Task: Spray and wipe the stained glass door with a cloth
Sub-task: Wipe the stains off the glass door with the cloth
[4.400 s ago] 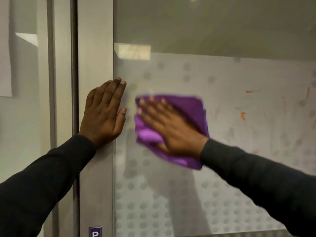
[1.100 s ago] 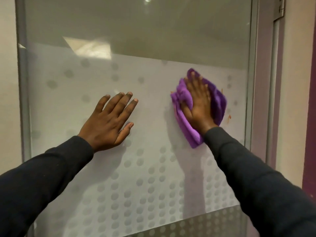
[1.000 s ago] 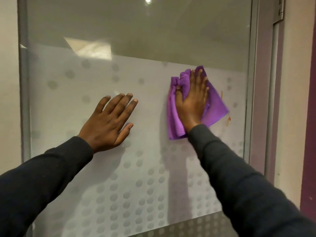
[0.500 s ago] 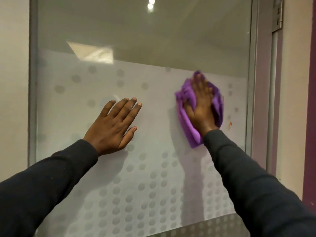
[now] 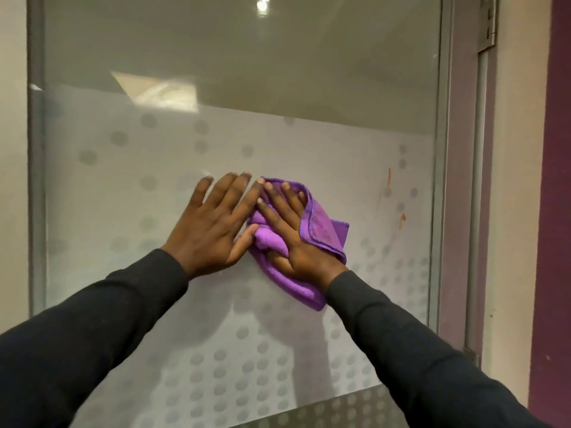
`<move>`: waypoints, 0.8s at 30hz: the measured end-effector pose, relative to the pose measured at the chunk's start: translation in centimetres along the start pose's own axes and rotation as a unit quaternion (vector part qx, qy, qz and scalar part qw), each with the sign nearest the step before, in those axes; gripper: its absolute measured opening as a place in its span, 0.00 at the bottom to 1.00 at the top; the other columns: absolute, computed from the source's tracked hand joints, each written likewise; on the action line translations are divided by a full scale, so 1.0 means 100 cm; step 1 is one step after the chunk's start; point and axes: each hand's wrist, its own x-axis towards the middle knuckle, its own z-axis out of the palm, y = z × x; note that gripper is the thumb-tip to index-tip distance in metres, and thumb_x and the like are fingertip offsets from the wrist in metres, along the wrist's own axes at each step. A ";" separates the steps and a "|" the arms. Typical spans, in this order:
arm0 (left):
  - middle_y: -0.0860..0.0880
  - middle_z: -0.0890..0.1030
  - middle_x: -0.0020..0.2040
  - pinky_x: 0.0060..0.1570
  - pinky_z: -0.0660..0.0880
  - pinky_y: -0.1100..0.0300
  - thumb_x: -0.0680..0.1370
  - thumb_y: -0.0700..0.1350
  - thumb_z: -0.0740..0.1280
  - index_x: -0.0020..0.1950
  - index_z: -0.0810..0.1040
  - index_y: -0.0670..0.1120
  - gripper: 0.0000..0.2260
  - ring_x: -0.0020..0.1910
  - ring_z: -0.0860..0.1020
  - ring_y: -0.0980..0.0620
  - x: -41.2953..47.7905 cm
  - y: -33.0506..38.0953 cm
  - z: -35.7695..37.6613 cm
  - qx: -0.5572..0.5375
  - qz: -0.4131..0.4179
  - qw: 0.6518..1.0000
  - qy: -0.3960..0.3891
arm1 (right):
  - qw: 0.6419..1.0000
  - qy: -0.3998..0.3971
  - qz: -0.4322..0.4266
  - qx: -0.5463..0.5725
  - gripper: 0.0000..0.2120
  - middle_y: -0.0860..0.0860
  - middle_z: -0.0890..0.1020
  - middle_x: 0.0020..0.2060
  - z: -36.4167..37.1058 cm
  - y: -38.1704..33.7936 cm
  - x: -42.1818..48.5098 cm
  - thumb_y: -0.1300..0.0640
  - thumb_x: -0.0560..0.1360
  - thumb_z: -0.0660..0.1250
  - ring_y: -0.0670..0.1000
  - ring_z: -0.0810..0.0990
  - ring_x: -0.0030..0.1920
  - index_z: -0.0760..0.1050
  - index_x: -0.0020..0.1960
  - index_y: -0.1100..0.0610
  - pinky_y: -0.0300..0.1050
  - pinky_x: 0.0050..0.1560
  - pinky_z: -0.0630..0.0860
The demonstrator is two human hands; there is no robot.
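Head view: wiping step judged under way, purple cloth (image 5: pixel 324 233) pressed on the glass door (image 5: pixel 139 156) by the right hand (image 5: pixel 290 239).

The cloth was held flat against the dotted frosted band near mid-pane. Right-hand fingers were spread straight over it, not curled, and one hem was folded over the back of the hand. The left hand (image 5: pixel 213 223) was laid flat and relaxed on the glass just beside it, thumb touching the cloth's bunched fold, nothing gripped. Two orange stains (image 5: pixel 389 177) were seen unwiped to the right, near the door frame (image 5: pixel 445 180) and apart from the cloth. No spray bottle was seen. Spraying was judged done, wiping only partly finished. The next move was judged to call for the cloth to be swept right across those marks with firm flat pressure, up to the frame edge.
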 end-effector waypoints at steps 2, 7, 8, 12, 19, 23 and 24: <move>0.38 0.69 0.74 0.68 0.64 0.41 0.80 0.57 0.54 0.78 0.64 0.41 0.30 0.71 0.68 0.38 0.014 0.018 -0.001 -0.011 0.006 1.000 0.001 | 0.999 0.003 0.040 0.001 0.37 0.60 0.53 0.83 -0.011 0.019 -0.003 0.49 0.80 0.66 0.61 0.47 0.83 0.55 0.82 0.59 0.64 0.82 0.45; 0.39 0.68 0.75 0.68 0.64 0.41 0.80 0.57 0.53 0.79 0.62 0.42 0.31 0.72 0.68 0.38 0.048 0.058 -0.001 -0.019 0.014 0.999 -0.022 | 0.924 0.135 0.358 0.014 0.34 0.54 0.50 0.84 -0.022 0.060 -0.031 0.45 0.82 0.56 0.55 0.45 0.84 0.50 0.84 0.54 0.64 0.81 0.48; 0.39 0.68 0.75 0.68 0.64 0.41 0.80 0.57 0.52 0.79 0.62 0.42 0.31 0.72 0.68 0.38 0.053 0.065 0.000 -0.020 0.018 0.999 -0.025 | 0.900 0.153 0.409 0.017 0.35 0.53 0.50 0.84 -0.018 0.054 -0.038 0.45 0.81 0.56 0.55 0.45 0.84 0.48 0.84 0.53 0.64 0.81 0.49; 0.38 0.68 0.75 0.68 0.63 0.41 0.80 0.57 0.52 0.78 0.63 0.42 0.31 0.72 0.68 0.38 0.063 0.080 0.010 -0.019 0.035 0.999 -0.037 | 0.946 0.039 0.321 -0.001 0.38 0.53 0.43 0.84 -0.002 0.014 -0.094 0.38 0.82 0.53 0.56 0.40 0.83 0.43 0.84 0.53 0.61 0.82 0.43; 0.39 0.64 0.78 0.72 0.59 0.41 0.81 0.56 0.50 0.79 0.61 0.42 0.30 0.75 0.65 0.39 0.055 0.076 0.025 0.015 0.041 0.999 -0.030 | 0.974 -0.015 0.218 -0.059 0.39 0.52 0.45 0.84 -0.037 0.115 -0.120 0.39 0.80 0.55 0.54 0.42 0.84 0.46 0.84 0.51 0.59 0.82 0.45; 0.40 0.63 0.78 0.73 0.57 0.41 0.81 0.57 0.50 0.80 0.59 0.42 0.30 0.76 0.64 0.39 0.055 0.076 0.027 0.012 0.041 0.999 -0.029 | 0.919 0.097 0.380 -0.039 0.36 0.54 0.49 0.84 -0.058 0.154 -0.070 0.41 0.82 0.55 0.55 0.46 0.84 0.47 0.84 0.54 0.60 0.82 0.48; 0.40 0.63 0.78 0.73 0.57 0.41 0.81 0.57 0.50 0.80 0.59 0.43 0.30 0.76 0.64 0.39 0.055 0.076 0.027 0.009 0.041 0.999 -0.027 | 0.895 0.118 0.430 -0.020 0.37 0.54 0.49 0.84 -0.058 0.153 -0.048 0.39 0.81 0.53 0.57 0.46 0.84 0.47 0.84 0.55 0.61 0.81 0.48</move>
